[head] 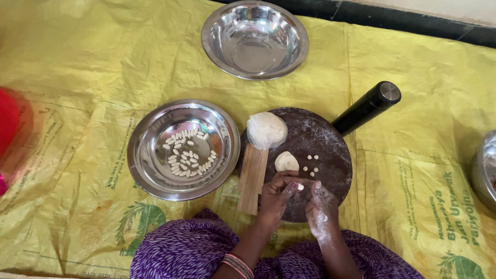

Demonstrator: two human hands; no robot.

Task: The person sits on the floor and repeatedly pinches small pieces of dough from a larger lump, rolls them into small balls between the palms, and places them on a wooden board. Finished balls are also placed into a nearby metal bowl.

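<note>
Both my hands meet over the near edge of a dark round board (320,139). My left hand (275,199) and my flour-dusted right hand (321,204) pinch one tiny white dough bit (300,186) between their fingertips. A small flattened dough lump (286,161) lies on the board just beyond my hands, with several tiny dough bits (310,163) to its right. A larger dough ball wrapped in clear plastic (266,130) sits at the board's far left. A ridged wooden block (252,178) lies along the board's left edge.
A steel plate (150,155) holding several small shaped dough pieces (187,153) stands left of the board. An empty steel bowl (254,39) is farther away. A black cylinder (368,107) lies at the board's right. Another steel vessel's rim (484,168) shows at the right edge. A yellow sheet (77,77) covers the floor.
</note>
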